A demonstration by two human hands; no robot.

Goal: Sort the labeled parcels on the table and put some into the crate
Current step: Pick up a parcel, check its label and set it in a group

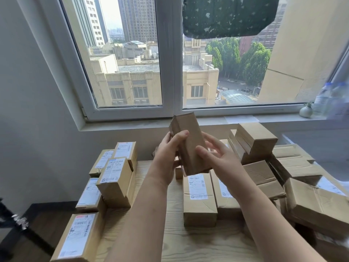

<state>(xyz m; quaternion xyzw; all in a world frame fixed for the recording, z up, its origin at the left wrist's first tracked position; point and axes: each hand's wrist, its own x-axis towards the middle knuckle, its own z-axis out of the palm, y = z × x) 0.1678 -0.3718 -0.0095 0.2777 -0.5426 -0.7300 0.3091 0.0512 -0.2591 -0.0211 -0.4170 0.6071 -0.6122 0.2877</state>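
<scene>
A plain brown cardboard parcel [188, 137] is held up in front of the window, tilted, with no label on the faces I see. My left hand [169, 154] grips its left side, thumb across the front. My right hand [217, 156] has its thumb on the front face and its fingers spread behind the right edge. Labeled parcels [115, 178] are stacked on the left of the wooden table [170, 242]. Another labeled parcel [198, 197] lies just below the held one. No crate is in view.
A jumble of unlabeled and torn cardboard boxes [294, 171] fills the table's right side. A small white vase [306, 111] and plastic bottles [328, 99] stand on the windowsill. A dark floor [43, 220] lies to the left of the table.
</scene>
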